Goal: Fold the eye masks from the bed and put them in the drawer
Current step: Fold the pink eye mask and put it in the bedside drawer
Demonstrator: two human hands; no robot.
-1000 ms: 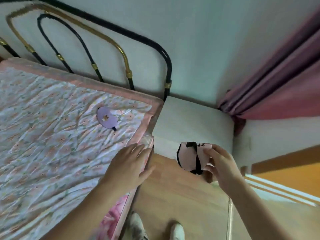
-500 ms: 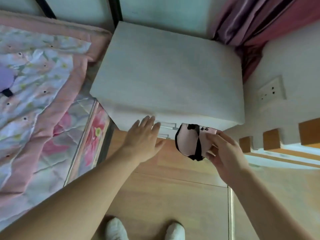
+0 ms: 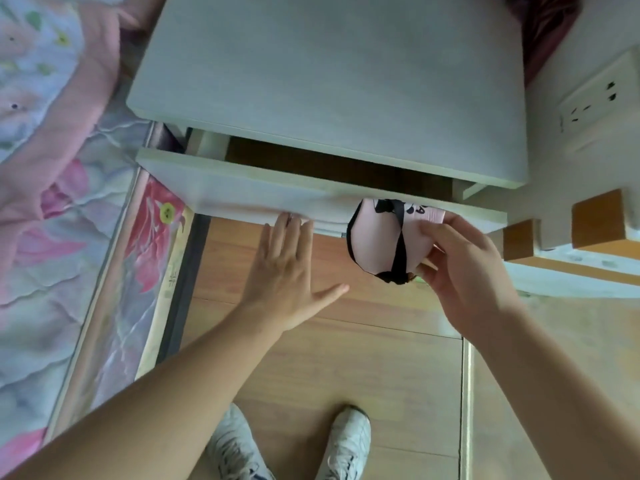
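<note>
A folded pink eye mask (image 3: 375,239) with black trim and a black strap is pinched in my right hand (image 3: 460,271), just in front of the drawer's front panel. The white nightstand (image 3: 329,74) has its top drawer (image 3: 249,190) pulled partly out, showing a dark gap inside. My left hand (image 3: 287,271) has its fingertips hooked under the lower edge of the drawer front, thumb spread to the right. The bed's floral quilt (image 3: 52,140) fills the left side. No other mask is in view.
A wall socket (image 3: 595,98) sits to the right of the nightstand. Wooden blocks (image 3: 595,220) stand at the right by the wall. The wooden floor (image 3: 346,358) and my white shoes (image 3: 346,441) are below. A dark red curtain hangs at the top right.
The view has swung down from the bed to the nightstand. My left hand left the quilt, reached the drawer front and pulled it partly out. My right hand kept the pink mask.
</note>
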